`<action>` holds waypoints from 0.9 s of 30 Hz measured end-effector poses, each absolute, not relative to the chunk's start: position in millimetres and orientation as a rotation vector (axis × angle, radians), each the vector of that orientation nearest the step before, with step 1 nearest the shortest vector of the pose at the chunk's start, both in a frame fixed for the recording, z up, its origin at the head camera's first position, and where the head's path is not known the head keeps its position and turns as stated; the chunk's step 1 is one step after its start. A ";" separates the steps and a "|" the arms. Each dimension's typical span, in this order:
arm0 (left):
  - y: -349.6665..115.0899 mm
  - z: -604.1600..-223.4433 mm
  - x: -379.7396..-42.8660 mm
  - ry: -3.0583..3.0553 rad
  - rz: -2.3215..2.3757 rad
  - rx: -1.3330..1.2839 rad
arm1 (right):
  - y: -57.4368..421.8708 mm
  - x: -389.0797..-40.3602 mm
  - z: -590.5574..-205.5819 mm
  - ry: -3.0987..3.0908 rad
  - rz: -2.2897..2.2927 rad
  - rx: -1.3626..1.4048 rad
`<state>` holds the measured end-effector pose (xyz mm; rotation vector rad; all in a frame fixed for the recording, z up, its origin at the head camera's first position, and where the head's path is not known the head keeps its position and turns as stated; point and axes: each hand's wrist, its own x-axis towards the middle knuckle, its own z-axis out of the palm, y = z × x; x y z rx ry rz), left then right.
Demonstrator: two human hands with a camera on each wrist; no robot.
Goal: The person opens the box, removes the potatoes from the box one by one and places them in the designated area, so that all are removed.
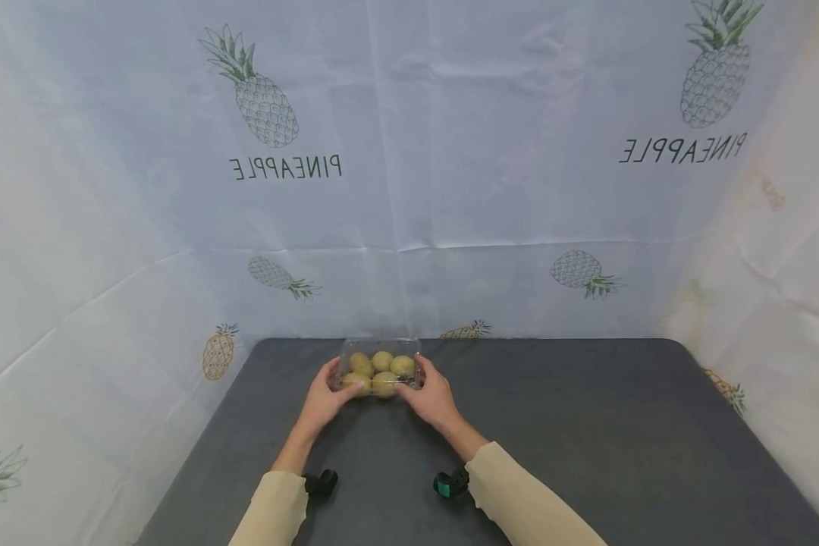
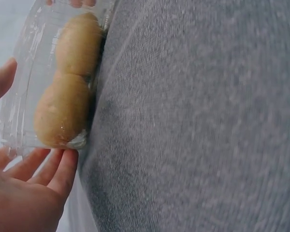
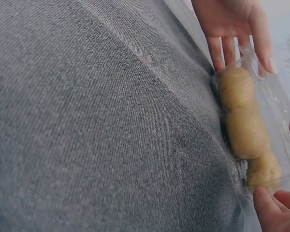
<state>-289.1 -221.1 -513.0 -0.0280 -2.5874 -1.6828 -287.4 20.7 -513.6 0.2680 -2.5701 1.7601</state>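
Observation:
A clear plastic box of several yellow-brown potatoes is at the table's far edge, left of the middle. My left hand grips its left end, the thumb lying over the near side. On the opposite end my right hand holds it the same way. In the left wrist view, fingertips press against the end of the box beside the potatoes. The right wrist view shows both hands at the two ends of the box, with potatoes in a row behind the clear wall.
The dark grey table stretches out to the right and toward me. A white curtain printed with pineapples hangs behind the table and along both sides. Black wrist cameras sit by the beige sleeves.

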 end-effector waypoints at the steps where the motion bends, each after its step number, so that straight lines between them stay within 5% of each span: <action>1: -220.2 -512.5 -289.1 -2.585 -1.684 -0.029 | 21.5 -286.8 -512.9 -2.564 1.761 0.269; 27: -183.1 -514.9 -278.3 -2.527 -1.694 -0.065 | 60.4 -274.4 -514.3 -2.522 1.739 0.210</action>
